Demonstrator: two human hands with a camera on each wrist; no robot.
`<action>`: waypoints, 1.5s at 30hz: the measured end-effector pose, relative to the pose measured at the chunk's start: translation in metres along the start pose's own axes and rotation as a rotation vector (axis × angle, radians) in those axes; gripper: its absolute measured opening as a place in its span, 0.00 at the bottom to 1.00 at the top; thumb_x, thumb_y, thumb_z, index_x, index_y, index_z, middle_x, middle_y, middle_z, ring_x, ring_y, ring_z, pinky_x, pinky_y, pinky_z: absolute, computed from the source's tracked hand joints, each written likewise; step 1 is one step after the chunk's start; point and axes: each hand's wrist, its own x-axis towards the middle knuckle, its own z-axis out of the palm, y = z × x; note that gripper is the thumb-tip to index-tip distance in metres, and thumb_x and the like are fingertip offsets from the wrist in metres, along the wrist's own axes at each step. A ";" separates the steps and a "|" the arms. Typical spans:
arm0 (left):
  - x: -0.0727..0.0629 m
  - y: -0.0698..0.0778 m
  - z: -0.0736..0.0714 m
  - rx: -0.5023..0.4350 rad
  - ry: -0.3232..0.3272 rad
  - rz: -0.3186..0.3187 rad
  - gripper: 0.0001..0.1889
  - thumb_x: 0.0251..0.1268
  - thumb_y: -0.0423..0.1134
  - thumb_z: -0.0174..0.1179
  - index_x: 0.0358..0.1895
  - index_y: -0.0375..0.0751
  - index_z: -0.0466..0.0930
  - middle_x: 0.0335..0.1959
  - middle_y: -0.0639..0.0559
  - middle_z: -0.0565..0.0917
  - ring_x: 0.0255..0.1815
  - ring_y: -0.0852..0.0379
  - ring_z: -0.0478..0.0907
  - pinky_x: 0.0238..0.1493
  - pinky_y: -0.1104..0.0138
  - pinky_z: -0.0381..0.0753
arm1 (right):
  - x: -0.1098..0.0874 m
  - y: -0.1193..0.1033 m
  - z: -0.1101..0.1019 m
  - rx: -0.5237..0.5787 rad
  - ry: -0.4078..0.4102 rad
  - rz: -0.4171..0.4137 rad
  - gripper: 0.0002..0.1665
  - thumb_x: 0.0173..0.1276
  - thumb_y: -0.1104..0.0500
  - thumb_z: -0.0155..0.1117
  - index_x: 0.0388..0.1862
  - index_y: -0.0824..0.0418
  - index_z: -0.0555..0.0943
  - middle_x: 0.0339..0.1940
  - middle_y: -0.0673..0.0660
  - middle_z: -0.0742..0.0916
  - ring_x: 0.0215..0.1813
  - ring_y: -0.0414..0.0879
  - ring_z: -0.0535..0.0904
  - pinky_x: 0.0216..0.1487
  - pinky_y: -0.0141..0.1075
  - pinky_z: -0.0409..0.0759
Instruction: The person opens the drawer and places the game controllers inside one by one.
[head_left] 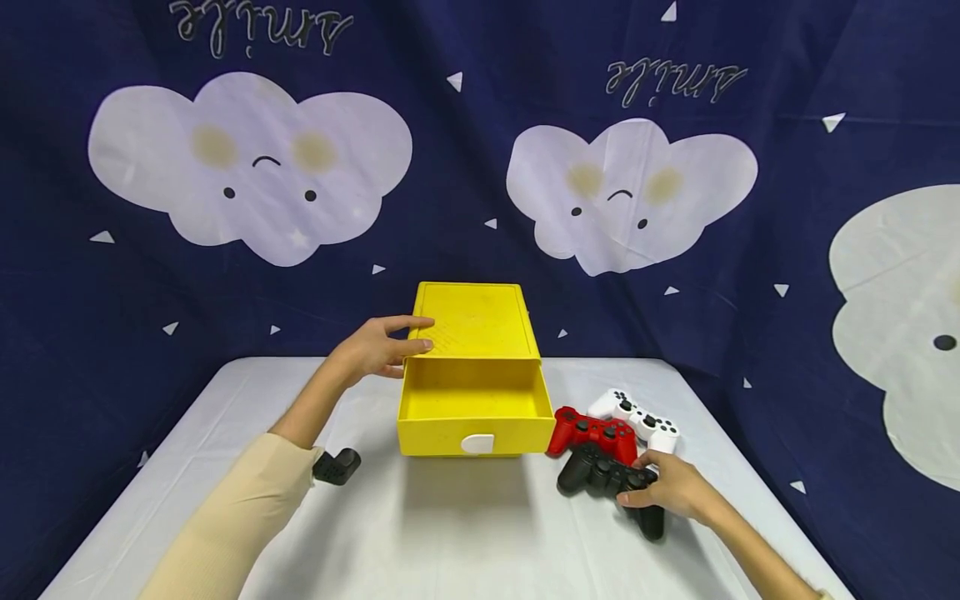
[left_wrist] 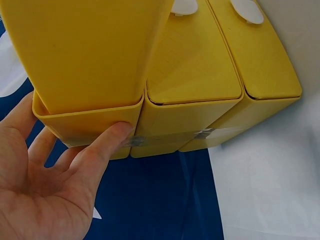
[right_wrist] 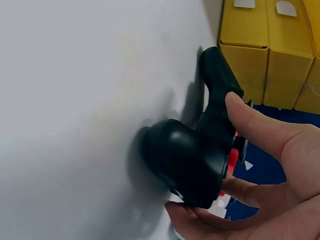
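Observation:
A yellow drawer cabinet (head_left: 476, 321) stands mid-table with its top drawer (head_left: 465, 437) pulled out; no contents show inside. My left hand (head_left: 378, 346) rests on the cabinet's left upper corner. In the left wrist view, the thumb (left_wrist: 112, 137) lies along the side wall and the other fingers reach over the top. On the right, my right hand (head_left: 671, 483) pinches the right part of a black game controller (head_left: 592, 471), thumb on one side and fingers on the other. A red controller (head_left: 581, 429) and a white controller (head_left: 652, 421) lie just behind it, overlapping in the head view.
Beside my left sleeve lies a small black object (head_left: 341, 467), partly hidden by the sleeve. Two lower drawers with white handles (left_wrist: 247, 11) are closed in the left wrist view. A white cloth (head_left: 360, 542) covers the table; a dark blue curtain (head_left: 457, 208) with clouds hangs behind.

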 end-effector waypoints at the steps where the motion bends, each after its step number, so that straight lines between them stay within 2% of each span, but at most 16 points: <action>1: 0.000 0.000 0.000 0.001 0.000 -0.001 0.32 0.70 0.51 0.65 0.76 0.58 0.68 0.81 0.43 0.60 0.73 0.33 0.69 0.63 0.49 0.81 | 0.000 0.001 0.001 0.006 0.004 0.003 0.34 0.44 0.46 0.86 0.46 0.61 0.81 0.46 0.62 0.87 0.48 0.57 0.81 0.47 0.51 0.80; 5: 0.000 -0.001 0.000 0.002 0.002 -0.001 0.32 0.70 0.50 0.65 0.76 0.58 0.68 0.81 0.43 0.60 0.72 0.33 0.70 0.63 0.49 0.82 | 0.000 0.006 0.005 0.037 0.016 0.018 0.36 0.44 0.45 0.86 0.47 0.61 0.81 0.49 0.65 0.87 0.49 0.58 0.80 0.48 0.49 0.79; 9: 0.000 0.000 0.001 0.006 0.009 -0.002 0.32 0.70 0.50 0.66 0.75 0.58 0.69 0.81 0.44 0.60 0.72 0.34 0.70 0.62 0.50 0.82 | 0.000 0.010 0.006 0.084 0.022 0.029 0.35 0.45 0.46 0.86 0.49 0.60 0.82 0.48 0.64 0.87 0.47 0.55 0.79 0.43 0.44 0.77; 12: 0.000 0.000 0.000 0.005 0.009 -0.002 0.31 0.70 0.50 0.66 0.75 0.59 0.69 0.81 0.44 0.60 0.73 0.34 0.70 0.62 0.50 0.82 | 0.000 0.013 0.007 0.122 0.026 0.032 0.35 0.45 0.48 0.86 0.50 0.60 0.83 0.49 0.64 0.87 0.48 0.54 0.79 0.44 0.41 0.76; 21: 0.000 0.001 0.001 0.004 0.007 -0.003 0.32 0.70 0.50 0.65 0.76 0.58 0.68 0.81 0.43 0.58 0.73 0.33 0.69 0.63 0.49 0.81 | 0.002 0.017 0.007 0.159 0.028 0.041 0.35 0.45 0.49 0.86 0.52 0.59 0.84 0.53 0.66 0.86 0.54 0.57 0.80 0.50 0.43 0.76; 28: 0.000 0.002 0.000 0.008 0.009 -0.008 0.32 0.70 0.50 0.65 0.76 0.58 0.68 0.81 0.43 0.59 0.72 0.33 0.70 0.63 0.49 0.81 | 0.002 0.016 0.003 0.184 0.031 0.047 0.35 0.44 0.49 0.87 0.53 0.58 0.85 0.47 0.61 0.88 0.48 0.51 0.80 0.46 0.40 0.75; 36: 0.000 0.003 -0.001 0.011 0.021 -0.013 0.31 0.70 0.50 0.66 0.75 0.59 0.69 0.80 0.44 0.61 0.71 0.34 0.71 0.62 0.50 0.82 | 0.004 0.002 -0.017 0.224 0.022 0.016 0.37 0.47 0.50 0.86 0.56 0.61 0.84 0.37 0.57 0.88 0.40 0.47 0.80 0.41 0.37 0.75; 45: -0.001 0.003 0.000 0.012 0.006 -0.002 0.32 0.70 0.50 0.66 0.76 0.57 0.68 0.81 0.43 0.59 0.72 0.33 0.71 0.63 0.49 0.81 | 0.009 -0.018 -0.053 0.190 -0.016 -0.002 0.39 0.54 0.45 0.81 0.61 0.61 0.81 0.38 0.57 0.88 0.44 0.48 0.81 0.44 0.37 0.75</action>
